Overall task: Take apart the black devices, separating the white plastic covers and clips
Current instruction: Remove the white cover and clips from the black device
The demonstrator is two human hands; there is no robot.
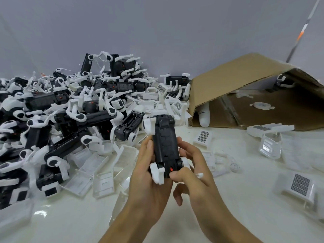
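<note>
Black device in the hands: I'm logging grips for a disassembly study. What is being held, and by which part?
One black device, in both hands. The left hand wraps its left side and near end; the right hand grips its right side, thumb at the near end.

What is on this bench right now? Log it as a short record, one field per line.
held item: black device, upright between both hands, white clips still on its ends
left hand: left hand grips the device's lower left side
right hand: right hand holds the right side, thumb by the red button
pile: unprocessed devices heaped at left
loose parts: white covers lying in front of the pile
box: cardboard box tipped on its side, at right
surface: white table
</note>
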